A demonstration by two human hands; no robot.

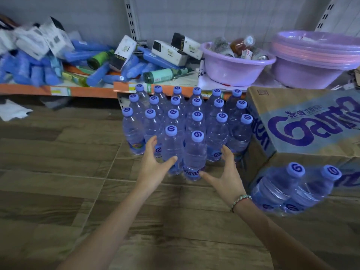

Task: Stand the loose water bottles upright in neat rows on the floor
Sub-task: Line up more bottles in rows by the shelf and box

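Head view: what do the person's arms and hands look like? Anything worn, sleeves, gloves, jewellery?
Both arms are bare from the frame edge to the fingertips: no sleeves, no gloves. The left hand shows no ring, watch or band. The right hand has a beaded bracelet of pale turquoise and darker beads round its wrist. No rings show on either hand.

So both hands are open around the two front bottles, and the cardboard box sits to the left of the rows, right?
Not quite: the head view shows the cardboard box to the right of the rows. Both the left hand and right hand are indeed open around the two front bottles.
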